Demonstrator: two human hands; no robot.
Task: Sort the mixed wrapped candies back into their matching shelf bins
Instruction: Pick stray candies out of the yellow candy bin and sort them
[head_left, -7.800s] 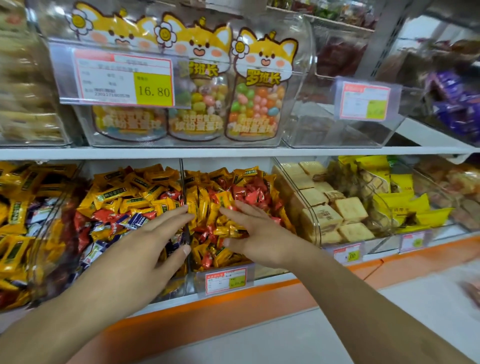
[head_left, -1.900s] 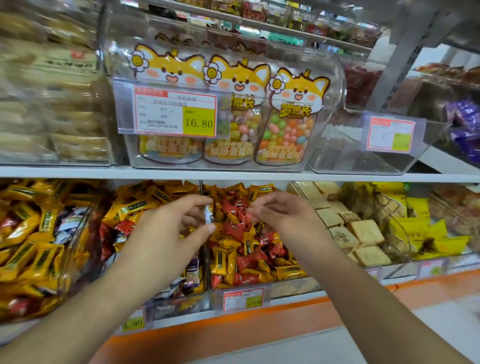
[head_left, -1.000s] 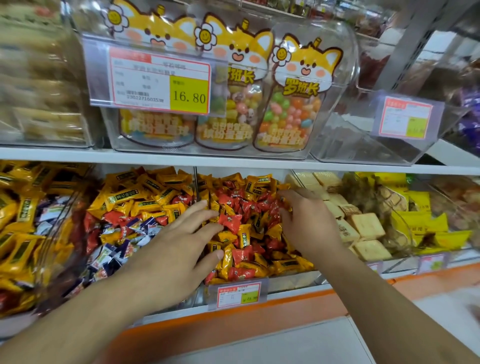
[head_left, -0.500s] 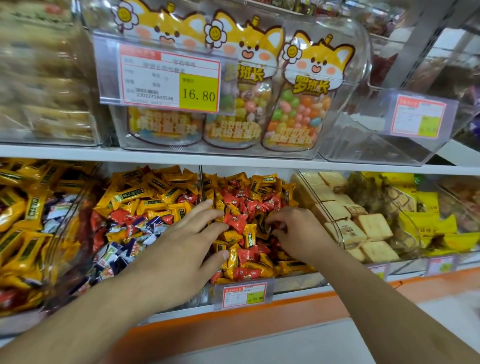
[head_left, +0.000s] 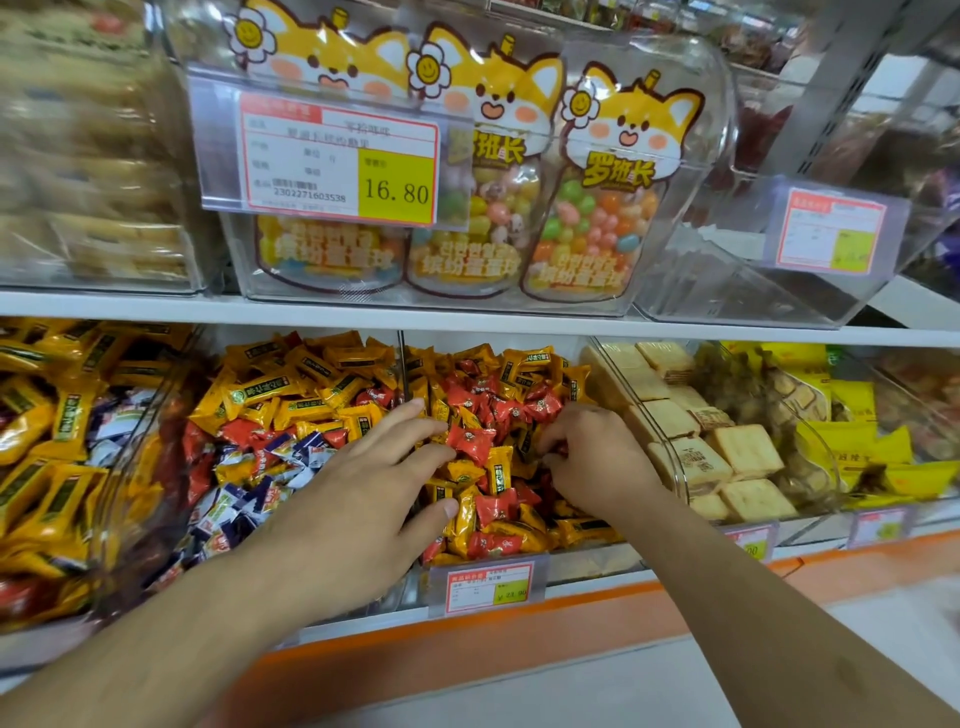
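- Both of our hands work in the middle bin (head_left: 592, 558) of the lower shelf (head_left: 467, 322), where red candies (head_left: 470, 439) lie mixed among yellow-wrapped ones (head_left: 496, 470).
- Left hand (head_left: 363, 499): fingers straight and spread, released, resting flat on the pile at the clear divider (head_left: 401, 364); it holds nothing we can see.
- Right hand (head_left: 597, 457): fingers curled down into the wrappers, apparently pinching a piece. The tips are buried, so we cannot tell which colour they have.
- The left neighbour bin (head_left: 156, 519) is also mixed: yellow packs (head_left: 270, 389), red pieces and blue-and-white candies (head_left: 244, 499). Much sorting appears to be left.
- Risk: slick, loosely heaped wrappers could let the pinch drag a neighbour along, so a wrong piece travels with the right one.
- Risk: the pile sits high at the bin's front lip above the price tag (head_left: 488, 587); our flat left hand pushing forward could spill pieces to the floor.
- Risk: a piece carried over the divider could drop short into the wrong bin.
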